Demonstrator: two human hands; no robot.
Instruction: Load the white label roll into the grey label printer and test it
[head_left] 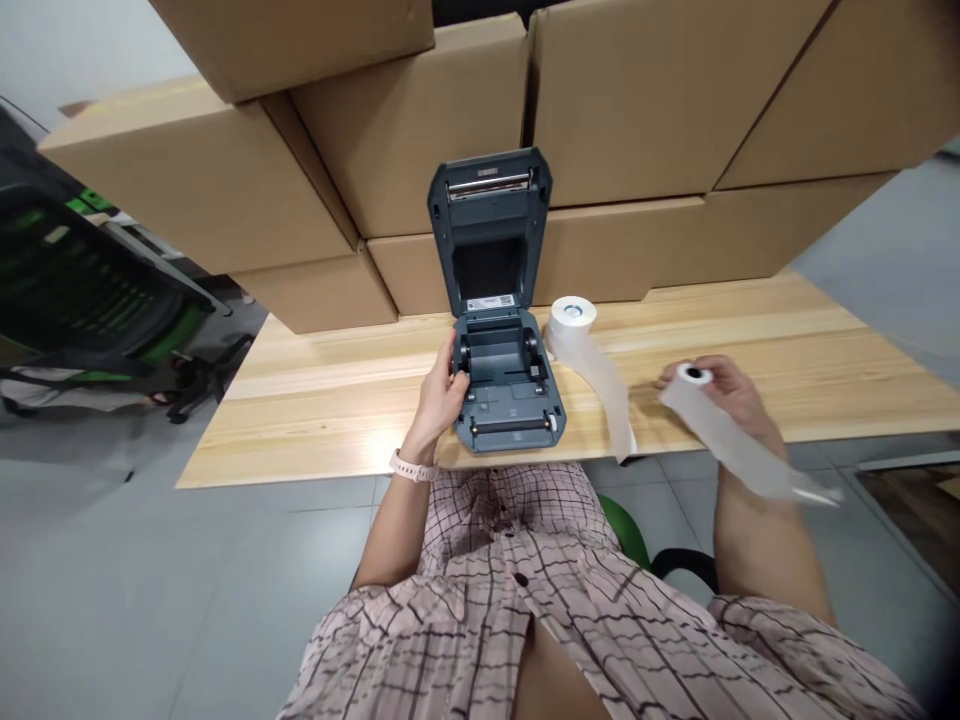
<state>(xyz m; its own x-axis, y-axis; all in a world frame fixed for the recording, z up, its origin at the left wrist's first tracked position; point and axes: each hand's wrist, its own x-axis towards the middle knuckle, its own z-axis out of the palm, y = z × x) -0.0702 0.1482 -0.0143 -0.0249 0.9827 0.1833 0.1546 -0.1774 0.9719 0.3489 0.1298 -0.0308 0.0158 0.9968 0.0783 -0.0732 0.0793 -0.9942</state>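
In the head view, a dark grey label printer [499, 402] stands on the wooden desk [300, 410], close to its near edge, with its lid [491, 230] raised and its roll bay bare. The person's hands are well apart. The left hand [437, 400], with a pale pink band [412, 467] at the wrist, clasps the left side of the printer, thumb over the rim. The right hand [742, 400] is closed around a narrow white paper roll [684, 395] with a dark core end, off to the right; its loose strip trails rightward past the forearm, the tip blurred. Between the printer and that hand, a thicker white roll [574, 315] sits on the desk just beside the printer, its unwound strip [604, 390] reaching the near edge. Cardboard boxes [630, 100] are stacked along the back of the desk, and a black and green chair [82, 290] is at left.
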